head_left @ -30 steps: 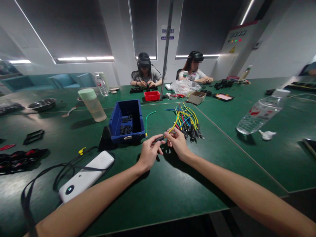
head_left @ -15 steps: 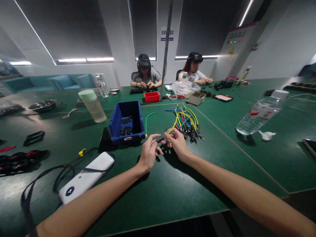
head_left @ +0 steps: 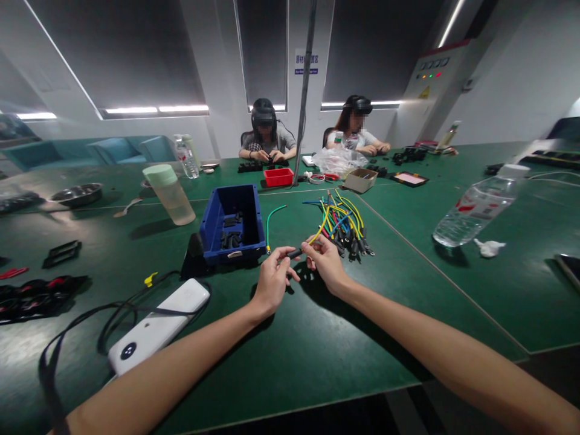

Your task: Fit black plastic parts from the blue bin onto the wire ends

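Between the fingers of my left hand [head_left: 272,278] is a short black sleeve [head_left: 294,254], closed in a pinch. My right hand [head_left: 327,263] pinches a yellow wire [head_left: 324,225] beside the sleeve's right end. Wire and sleeve meet between the two hands; the wire's end is hidden. Just beyond my right hand lies a bundle of coloured wires [head_left: 353,220], several with black sleeves and metal ring lugs. A single green wire [head_left: 268,226] rests beyond my left hand. The blue bin [head_left: 261,223] to its left holds loose black sleeves [head_left: 232,240].
A white power bank-like device [head_left: 158,323] with a black cord lies by my left forearm. A green-lidded bottle [head_left: 172,196] stands behind it, and a water bottle [head_left: 478,208] is at right. Two people sit across the table near a red tray [head_left: 278,177] and metal pole [head_left: 304,96].
The black sleeve has tilted slightly closer to level between my fingers. Both hands stay in nearly the same place.
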### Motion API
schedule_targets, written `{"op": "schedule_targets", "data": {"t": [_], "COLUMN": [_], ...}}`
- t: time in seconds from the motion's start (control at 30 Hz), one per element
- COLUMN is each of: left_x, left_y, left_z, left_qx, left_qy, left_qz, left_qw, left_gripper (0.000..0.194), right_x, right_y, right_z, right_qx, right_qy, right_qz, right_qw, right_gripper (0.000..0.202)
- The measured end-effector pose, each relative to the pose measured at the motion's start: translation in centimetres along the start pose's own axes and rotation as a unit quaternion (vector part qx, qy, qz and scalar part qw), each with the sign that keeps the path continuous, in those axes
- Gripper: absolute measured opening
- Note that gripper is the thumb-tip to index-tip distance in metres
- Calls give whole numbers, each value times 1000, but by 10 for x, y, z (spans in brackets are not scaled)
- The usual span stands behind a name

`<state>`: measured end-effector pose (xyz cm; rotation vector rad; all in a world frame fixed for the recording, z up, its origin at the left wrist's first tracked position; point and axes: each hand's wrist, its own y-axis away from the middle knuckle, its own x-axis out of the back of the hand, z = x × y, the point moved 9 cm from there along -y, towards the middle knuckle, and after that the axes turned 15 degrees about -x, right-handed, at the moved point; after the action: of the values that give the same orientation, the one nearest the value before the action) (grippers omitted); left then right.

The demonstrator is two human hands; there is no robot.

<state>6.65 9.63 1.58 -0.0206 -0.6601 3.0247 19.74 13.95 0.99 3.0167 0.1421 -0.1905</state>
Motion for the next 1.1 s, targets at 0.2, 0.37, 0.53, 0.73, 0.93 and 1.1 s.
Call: {"op": "schedule_targets", "data": {"t": [0.2, 0.37, 0.53, 0.73, 0.93, 1.1], "left_x": [0, 0, -1, -2, -1, -2], "left_y": [1, 1, 1, 1, 0, 0], "left_z": [-1, -1, -1, -2, -5, -6], "left_qx": [0, -9, -8, -3, 0, 4], "left_qy": [-10, -21, -18, -24, -30, -43], "left_qz": [-2, -11, -10, -9, -5, -11], "left_qw": [1000, 1000, 1000, 1000, 1000, 999], "left_gripper": [33, 32, 32, 33, 33, 34], "right_x": [-1, -1, -1, 0, -1, -1], "right_y": [3, 3, 4, 3, 3, 2], "right_z": [-3, -3, -5, -5, -6, -6], "right_qx": [8, 5, 10, 20, 33, 32], "right_qy": [3, 1, 1, 8, 14, 18], "right_qz": [-1, 0, 0, 1, -3, -1], "right_qw": [1000, 1000, 1000, 1000, 999, 999], "right_gripper": [34, 35, 34, 31, 29, 32]}}
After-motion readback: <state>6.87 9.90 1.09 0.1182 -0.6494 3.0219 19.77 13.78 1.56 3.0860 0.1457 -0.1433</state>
